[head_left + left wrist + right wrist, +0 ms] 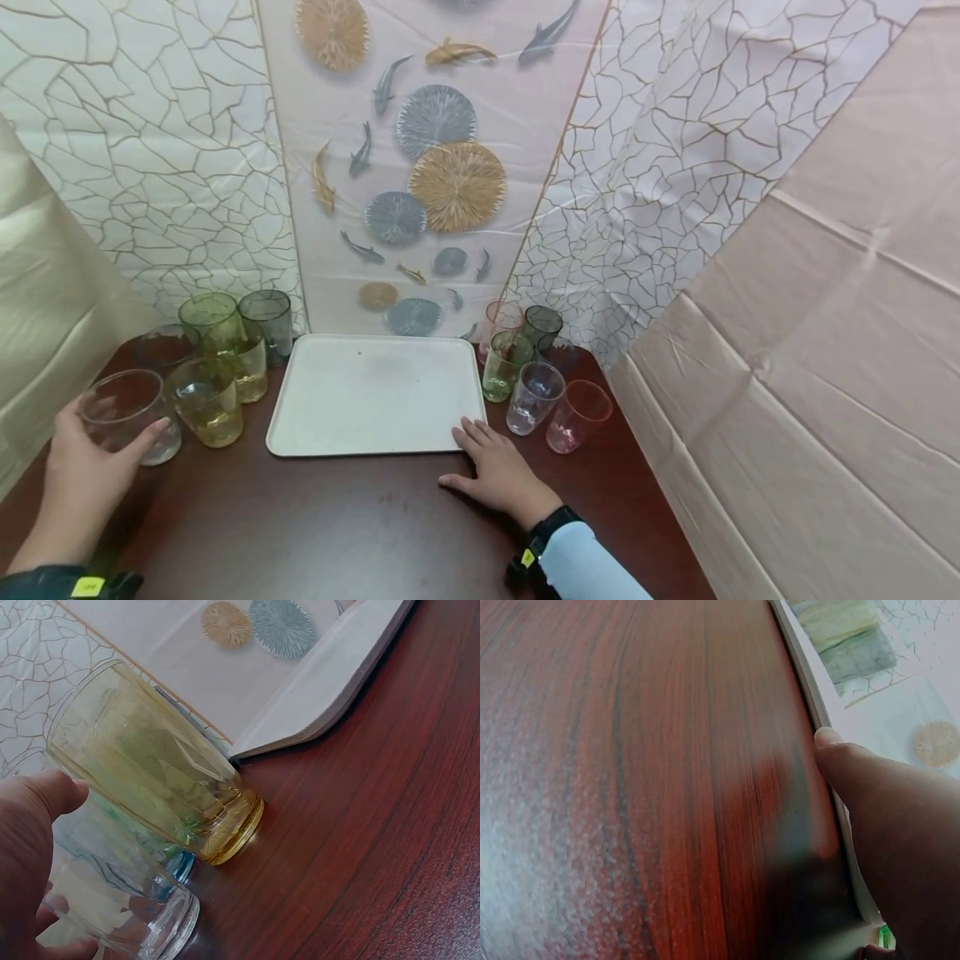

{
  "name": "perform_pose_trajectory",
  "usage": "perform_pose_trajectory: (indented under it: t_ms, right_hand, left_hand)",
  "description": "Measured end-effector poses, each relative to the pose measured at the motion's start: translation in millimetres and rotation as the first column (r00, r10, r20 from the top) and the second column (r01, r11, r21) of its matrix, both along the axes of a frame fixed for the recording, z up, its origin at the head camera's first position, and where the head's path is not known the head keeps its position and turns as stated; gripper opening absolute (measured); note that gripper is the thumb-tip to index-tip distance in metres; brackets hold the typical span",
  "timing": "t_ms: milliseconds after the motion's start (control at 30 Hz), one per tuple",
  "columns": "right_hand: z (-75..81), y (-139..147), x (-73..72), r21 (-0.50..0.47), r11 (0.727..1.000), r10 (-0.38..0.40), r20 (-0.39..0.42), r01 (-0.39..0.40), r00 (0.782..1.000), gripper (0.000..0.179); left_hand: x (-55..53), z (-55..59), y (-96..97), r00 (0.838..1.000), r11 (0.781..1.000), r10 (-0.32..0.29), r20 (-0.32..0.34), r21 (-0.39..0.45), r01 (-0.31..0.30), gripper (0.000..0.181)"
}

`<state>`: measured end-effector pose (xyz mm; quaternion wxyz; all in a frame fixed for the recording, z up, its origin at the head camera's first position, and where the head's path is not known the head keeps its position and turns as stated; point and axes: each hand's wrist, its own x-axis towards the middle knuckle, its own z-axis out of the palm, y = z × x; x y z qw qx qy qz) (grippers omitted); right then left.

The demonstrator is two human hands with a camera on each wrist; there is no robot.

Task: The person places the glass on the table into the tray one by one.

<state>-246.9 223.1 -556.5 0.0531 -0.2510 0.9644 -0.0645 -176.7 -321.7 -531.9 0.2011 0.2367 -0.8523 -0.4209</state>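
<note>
At the left, my left hand grips a clear drinking glass from the side, thumb and fingers around it. The glass stands upright; its base appears to rest on the table in the left wrist view. Right beside it is a yellow glass. My right hand lies with fingers extended at the front right corner of a white tray, fingertips touching its rim. In the right wrist view, the thumb lies along the tray's edge.
Behind the held glass stand green, grey and other tinted glasses. Right of the tray are a green glass, a clear glass, a pink glass and several more. Patterned cloth hangs behind the dark wooden table.
</note>
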Motion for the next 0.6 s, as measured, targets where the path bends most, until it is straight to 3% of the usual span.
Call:
perform_pose_trajectory:
  t_ms: [133, 300, 600]
  right_hand:
    - [1.2, -1, -0.3, 0.000, 1.000, 0.000, 0.006, 0.000, 1.000, 0.098]
    - [0.1, 0, -1.0, 0.003, 1.000, -0.002, 0.007, 0.002, 1.000, 0.098]
    - [0.3, 1, -2.5, 0.010, 1.000, 0.010, 0.008, -0.010, 1.000, 0.098]
  left_hand:
    - [3.8, -0.9, 0.4, 1.000, 1.000, 0.022, 0.001, 0.016, -0.022, 0.105]
    - [20.5, -0.8, 4.3, 0.998, 0.998, 0.036, -0.060, 0.046, -0.033, 0.099]
    - [50.2, 11.7, 29.4, 0.992, 0.999, -0.027, -0.119, 0.024, 0.031, 0.099]
